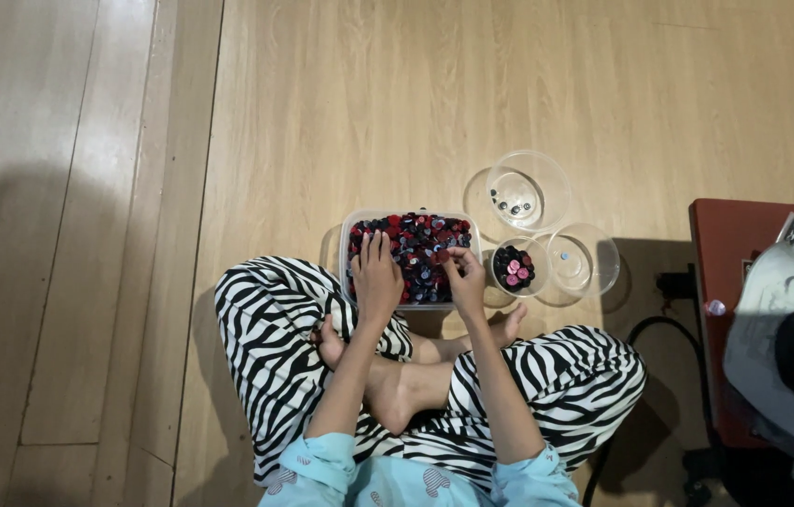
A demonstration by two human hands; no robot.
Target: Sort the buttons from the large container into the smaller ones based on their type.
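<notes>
Cross-legged, clear rectangular plastic tub of dark and red buttons point(413, 246) close before knees; left hand point(376, 277) splayed flat inside, right hand point(465, 272) fingertips pinched, apparently on button; three round clear bowls point(528, 191) just right, within reach

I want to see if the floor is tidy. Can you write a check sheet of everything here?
Surface: pale wooden floor, person sits cross-legged on it.
Job's things: clear rectangular tub full of red and dark buttons; small round bowl of dark and pink buttons; two more clear bowls, nearly empty.
Clutter: papers and dark items on a red-brown table at right.
Grippers: left hand flat on the buttons; right hand pinching among them.
Cables: black cable by the table.
Surroundings: nothing seen.
</notes>
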